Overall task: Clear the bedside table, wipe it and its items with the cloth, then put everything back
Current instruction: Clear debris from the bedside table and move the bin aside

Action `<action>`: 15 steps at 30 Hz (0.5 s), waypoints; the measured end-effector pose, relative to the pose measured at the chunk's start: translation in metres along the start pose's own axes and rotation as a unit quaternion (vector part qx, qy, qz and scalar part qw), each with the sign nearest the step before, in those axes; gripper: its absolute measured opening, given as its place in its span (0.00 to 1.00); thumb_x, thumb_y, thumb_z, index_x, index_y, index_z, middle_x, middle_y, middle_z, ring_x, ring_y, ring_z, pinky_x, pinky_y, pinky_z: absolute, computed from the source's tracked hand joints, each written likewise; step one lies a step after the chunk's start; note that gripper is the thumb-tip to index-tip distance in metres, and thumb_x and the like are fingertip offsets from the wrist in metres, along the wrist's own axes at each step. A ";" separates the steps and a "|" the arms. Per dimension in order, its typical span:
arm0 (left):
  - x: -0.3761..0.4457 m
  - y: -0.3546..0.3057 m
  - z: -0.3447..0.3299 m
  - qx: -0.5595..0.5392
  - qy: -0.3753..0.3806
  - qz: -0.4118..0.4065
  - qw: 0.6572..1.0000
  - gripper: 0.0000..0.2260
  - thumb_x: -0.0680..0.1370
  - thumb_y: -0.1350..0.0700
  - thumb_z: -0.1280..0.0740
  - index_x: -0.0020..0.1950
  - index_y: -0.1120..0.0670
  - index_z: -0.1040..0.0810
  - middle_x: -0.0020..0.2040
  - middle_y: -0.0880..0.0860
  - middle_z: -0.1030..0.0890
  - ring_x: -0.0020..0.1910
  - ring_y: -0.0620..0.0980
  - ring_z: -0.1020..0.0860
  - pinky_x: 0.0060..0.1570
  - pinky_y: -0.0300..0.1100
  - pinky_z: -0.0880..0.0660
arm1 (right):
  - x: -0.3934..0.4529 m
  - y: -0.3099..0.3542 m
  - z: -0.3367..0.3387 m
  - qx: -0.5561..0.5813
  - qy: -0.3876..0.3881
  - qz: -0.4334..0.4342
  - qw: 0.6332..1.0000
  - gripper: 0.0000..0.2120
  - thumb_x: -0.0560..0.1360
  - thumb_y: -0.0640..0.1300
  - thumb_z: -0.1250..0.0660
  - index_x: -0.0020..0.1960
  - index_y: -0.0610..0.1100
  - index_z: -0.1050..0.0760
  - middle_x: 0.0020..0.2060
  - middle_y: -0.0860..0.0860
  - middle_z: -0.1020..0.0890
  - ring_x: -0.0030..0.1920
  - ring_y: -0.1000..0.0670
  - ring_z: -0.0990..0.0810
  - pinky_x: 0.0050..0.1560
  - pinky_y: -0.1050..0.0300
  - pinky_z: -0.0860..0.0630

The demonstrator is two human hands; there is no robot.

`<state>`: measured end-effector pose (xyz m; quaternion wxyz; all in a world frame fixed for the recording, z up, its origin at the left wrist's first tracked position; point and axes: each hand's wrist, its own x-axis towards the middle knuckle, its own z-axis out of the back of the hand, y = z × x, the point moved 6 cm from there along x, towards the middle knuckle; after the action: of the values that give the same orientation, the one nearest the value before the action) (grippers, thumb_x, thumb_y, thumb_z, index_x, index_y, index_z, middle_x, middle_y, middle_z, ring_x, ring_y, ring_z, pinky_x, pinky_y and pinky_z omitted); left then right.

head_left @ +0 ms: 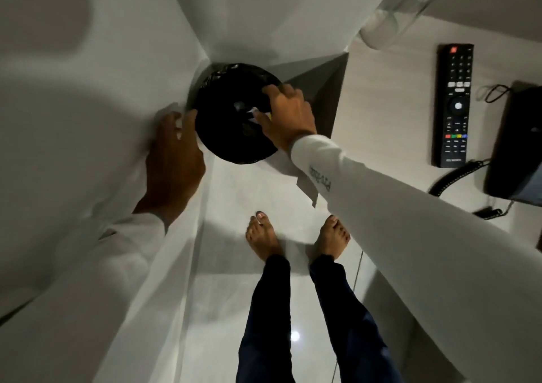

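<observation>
A round black bin [228, 139] lined with a black bag stands on the floor between the bed and the bedside table [381, 103]. My right hand [289, 118] reaches over the bin's right rim, its fingertips pinched on a small white and yellow scrap [252, 113] above the opening. My left hand [173, 153] is at the bin's left rim with fingers spread; the thumb touches the rim and the fingers lie against the bed sheet. On the table lie a black remote [454, 103], a clear glass bottle [393, 21] and a black telephone [516, 148] with a coiled cord. No cloth is visible.
The white bed [73, 89] fills the left side, close against the bin. My bare feet [264, 236] stand on the glossy white floor [223, 309] in the narrow gap between bed and table. The table's dark side panel [322, 89] lies just right of the bin.
</observation>
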<state>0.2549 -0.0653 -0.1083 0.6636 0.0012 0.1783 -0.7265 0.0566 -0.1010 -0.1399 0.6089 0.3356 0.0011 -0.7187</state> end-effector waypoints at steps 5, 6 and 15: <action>-0.009 -0.058 0.020 0.035 -0.088 -0.158 0.983 0.14 0.80 0.66 0.37 0.65 0.62 0.22 0.60 0.65 0.20 0.54 0.64 0.18 0.49 0.54 0.18 | -0.058 -0.040 0.075 0.024 -0.193 0.011 0.981 0.23 0.75 0.47 0.32 0.68 0.41 0.26 0.66 0.40 0.24 0.64 0.36 0.26 0.63 0.44 0.27; -0.007 -0.078 0.021 0.031 -0.088 -0.190 0.977 0.14 0.79 0.66 0.35 0.64 0.61 0.21 0.58 0.64 0.19 0.52 0.64 0.18 0.47 0.54 0.19 | -0.073 -0.058 0.091 0.025 -0.244 -0.008 0.969 0.21 0.75 0.46 0.33 0.66 0.40 0.25 0.65 0.40 0.24 0.63 0.36 0.25 0.62 0.44 0.27; 0.048 -0.330 0.018 0.213 -0.021 -0.532 0.819 0.15 0.78 0.67 0.43 0.63 0.58 0.28 0.65 0.63 0.26 0.63 0.63 0.26 0.59 0.57 0.28 | -0.100 -0.223 0.125 0.020 -0.215 -0.292 0.932 0.38 0.74 0.55 0.31 0.78 0.42 0.41 0.71 0.40 0.31 0.69 0.36 0.31 0.66 0.40 0.31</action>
<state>-0.0645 -0.0978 -0.0180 0.1608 0.0320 -0.0219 -0.9862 -0.1952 -0.0072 -0.0850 0.3508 0.1698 -0.0461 -0.9198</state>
